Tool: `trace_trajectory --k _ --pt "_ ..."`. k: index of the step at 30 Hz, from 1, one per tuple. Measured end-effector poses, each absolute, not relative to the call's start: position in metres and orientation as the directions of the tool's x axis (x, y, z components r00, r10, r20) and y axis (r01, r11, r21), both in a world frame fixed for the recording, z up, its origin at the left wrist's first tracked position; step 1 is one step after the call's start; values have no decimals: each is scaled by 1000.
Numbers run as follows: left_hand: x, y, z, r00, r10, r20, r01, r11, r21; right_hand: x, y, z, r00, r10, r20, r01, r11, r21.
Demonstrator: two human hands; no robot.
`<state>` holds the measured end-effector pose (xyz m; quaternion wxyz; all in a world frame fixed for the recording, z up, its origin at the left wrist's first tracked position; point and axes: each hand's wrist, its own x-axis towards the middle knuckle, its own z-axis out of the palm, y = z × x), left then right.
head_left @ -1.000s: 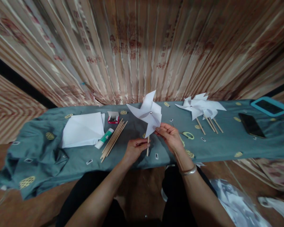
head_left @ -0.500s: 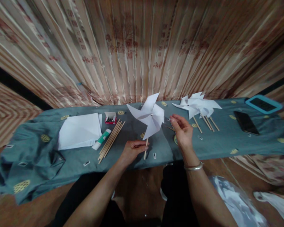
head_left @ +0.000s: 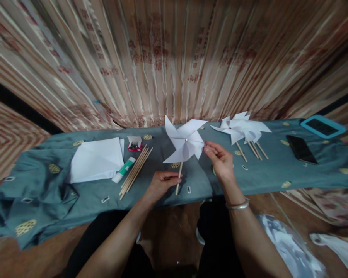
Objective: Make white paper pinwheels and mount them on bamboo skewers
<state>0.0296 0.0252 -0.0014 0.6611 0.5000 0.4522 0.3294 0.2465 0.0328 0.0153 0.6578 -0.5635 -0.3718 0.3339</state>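
Observation:
A white paper pinwheel [head_left: 186, 139] stands upright on a thin wooden stick in front of me, with a shiny pin at its centre. My left hand [head_left: 166, 186] pinches the lower part of the stick between thumb and fingers. On the pinwheel's right side, my right hand [head_left: 219, 157] has its thumb and index finger brought together at the edge of a paper blade, the other fingers curled. Several finished white pinwheels [head_left: 243, 129] on sticks lie overlapping on the cloth beyond my right hand.
Left on the green cloth [head_left: 98, 200] are a stack of white paper [head_left: 95, 158], a glue stick [head_left: 123, 170], several wooden sticks [head_left: 136, 172] and a small red box [head_left: 135, 144] of pins. A black phone [head_left: 301, 150] and a blue-framed device [head_left: 323, 126] lie right. A curtain [head_left: 174, 58] hangs behind.
The pinwheel's blades have turned about the pin. My right hand has moved slightly left, up to the blade edge. My left hand keeps its hold on the stick.

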Motion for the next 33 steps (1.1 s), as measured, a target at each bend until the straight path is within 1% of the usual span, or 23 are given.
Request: trace_trajectory --k 8,17,24,29,33 --pt "32 27 -6 330 900 -284 -65 322 944 235 29 18 413 909 53 -67 89 -994" --pt "32 27 -7 332 900 -282 -52 316 947 229 28 22 403 915 -16 -176 60 -983" --pt "33 27 -8 324 905 -277 -60 312 948 227 27 23 361 928 -87 -272 16 -962" --pt "35 26 -10 307 917 -256 -77 292 953 221 26 22 333 935 -121 -287 -22 -958" --pt "37 26 -12 295 922 -252 -83 288 954 214 24 21 276 954 -117 -255 -45 -966"
